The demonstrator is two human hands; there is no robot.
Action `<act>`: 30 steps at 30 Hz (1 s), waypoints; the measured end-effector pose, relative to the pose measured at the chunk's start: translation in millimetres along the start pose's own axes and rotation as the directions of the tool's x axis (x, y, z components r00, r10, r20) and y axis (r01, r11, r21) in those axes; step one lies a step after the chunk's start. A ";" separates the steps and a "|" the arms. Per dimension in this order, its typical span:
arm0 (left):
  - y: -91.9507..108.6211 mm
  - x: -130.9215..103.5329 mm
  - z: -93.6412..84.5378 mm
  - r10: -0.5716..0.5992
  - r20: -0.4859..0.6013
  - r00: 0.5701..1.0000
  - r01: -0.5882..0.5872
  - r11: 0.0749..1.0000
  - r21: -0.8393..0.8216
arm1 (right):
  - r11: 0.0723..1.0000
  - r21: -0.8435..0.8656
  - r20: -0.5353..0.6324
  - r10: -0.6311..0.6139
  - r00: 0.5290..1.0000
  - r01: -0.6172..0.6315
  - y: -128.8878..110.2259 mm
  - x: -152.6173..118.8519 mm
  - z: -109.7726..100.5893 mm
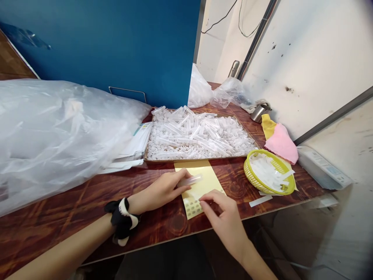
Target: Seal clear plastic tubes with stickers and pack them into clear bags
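Between the fingers of my left hand is a clear plastic tube, held slantwise over a pale yellow sticker sheet. Small round stickers stand in rows at the sheet's near end. My right hand is closed in a pinch at these rows; whatever its fingertips hold is too small to make out. Behind the sheet, a shallow tray is heaped with many clear tubes and small white pieces.
A yellow-green basket of white strips stands at right, near a pink cloth, a metal cup and a white device. A large plastic bag fills the left side. The table's front edge runs close below my hands.
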State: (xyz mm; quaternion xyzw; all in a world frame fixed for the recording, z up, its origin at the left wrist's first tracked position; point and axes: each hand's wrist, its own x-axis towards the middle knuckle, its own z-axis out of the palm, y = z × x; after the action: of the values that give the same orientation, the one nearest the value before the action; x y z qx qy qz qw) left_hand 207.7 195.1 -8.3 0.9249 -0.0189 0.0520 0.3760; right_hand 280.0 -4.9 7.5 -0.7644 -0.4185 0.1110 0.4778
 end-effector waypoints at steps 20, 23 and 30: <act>7.2 -1.0 -7.5 0.035 0.004 0.999 -0.034 0.985 -0.168 | 0.989 -0.117 0.070 -0.084 0.994 0.092 5.0 -3.8 25.8; 6.2 -0.8 -6.9 0.032 0.005 0.999 -0.030 0.986 -0.167 | 0.987 -0.121 0.075 -0.095 0.993 0.104 5.9 -6.5 27.7; 6.9 -0.2 -5.8 0.025 0.022 0.999 -0.021 0.991 -0.133 | 0.987 -0.130 0.093 -0.088 0.992 0.099 6.2 -4.8 25.6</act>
State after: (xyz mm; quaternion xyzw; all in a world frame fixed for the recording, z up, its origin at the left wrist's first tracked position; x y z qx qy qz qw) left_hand 206.5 194.2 0.6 0.8980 -0.0373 0.0442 0.4361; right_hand 265.8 6.7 -11.9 -0.7687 -0.4810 0.0934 0.4112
